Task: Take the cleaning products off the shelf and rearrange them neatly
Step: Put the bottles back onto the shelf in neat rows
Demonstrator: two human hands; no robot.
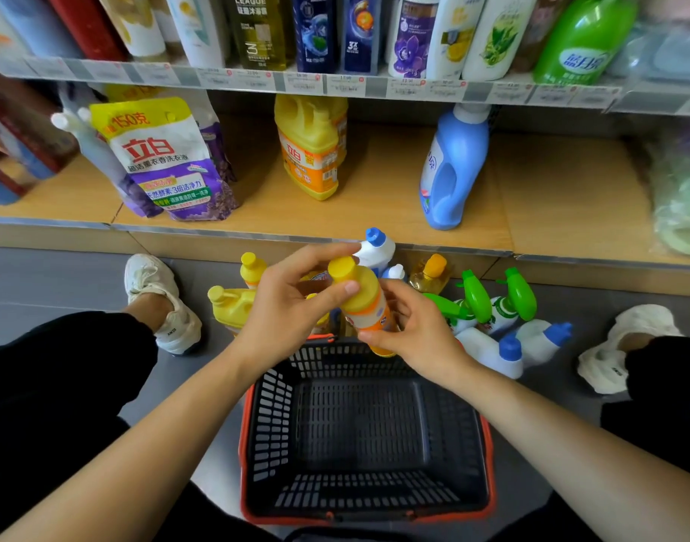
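The lower shelf (374,213) ahead carries a purple pouch (167,162), a yellow jug (312,146) and a blue jug (453,170), well apart. On the floor (61,275) below, bottles cluster close, green sprayers (476,295) among them, taken down, I judge, and kept within reach. The black basket (249,424) sits between my knees. Above its far rim I hold the yellow-capped bottle (365,303). My left grip (288,307) pinches its shoulder and my right grip (417,330) curls round its lower body, probably steadying it for placing.

Basket (367,516) on floor (81,275) at 6; bottles (488,354) behind it. Shelf (374,205) beyond held pouch (167,162) at 10, jug (312,146) 12, tall bottle (453,170) 1.
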